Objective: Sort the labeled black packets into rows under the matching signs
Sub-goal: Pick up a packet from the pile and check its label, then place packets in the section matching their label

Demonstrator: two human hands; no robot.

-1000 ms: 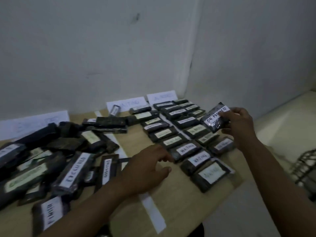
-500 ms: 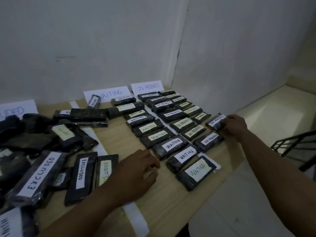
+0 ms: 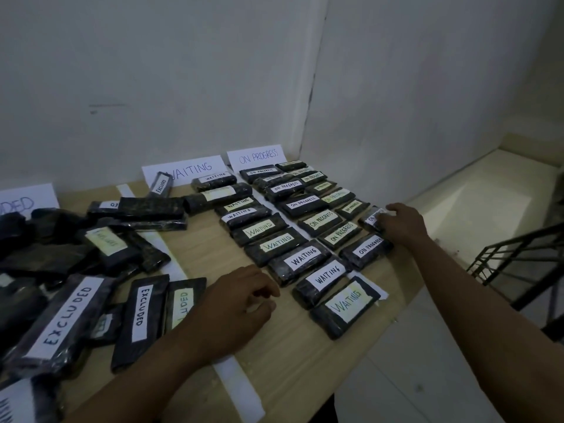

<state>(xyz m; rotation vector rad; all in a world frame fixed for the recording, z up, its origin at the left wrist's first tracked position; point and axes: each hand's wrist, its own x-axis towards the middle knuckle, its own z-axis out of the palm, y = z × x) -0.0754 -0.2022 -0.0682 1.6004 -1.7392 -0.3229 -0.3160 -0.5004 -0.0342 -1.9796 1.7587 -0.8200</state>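
Black packets with white labels lie on a wooden table. Under the ON PROGRESS sign run two rows of packets; under the WAITING sign one long row. My right hand grips an ON PROGRESS packet lying on the table at the right edge of its row. My left hand rests on the table with loosely curled fingers, holding nothing, just left of the nearest WAITING packets. A loose heap of EXCLUDED packets covers the left side.
A partly visible EXCLUDED sign leans on the wall at far left. White tape strips divide the table into columns. The table's right edge drops to a tiled floor, with a black metal railing beyond.
My right hand has lowered the ON PROGRESS packet from the air onto the table at the right row. The left hand has stayed almost still.
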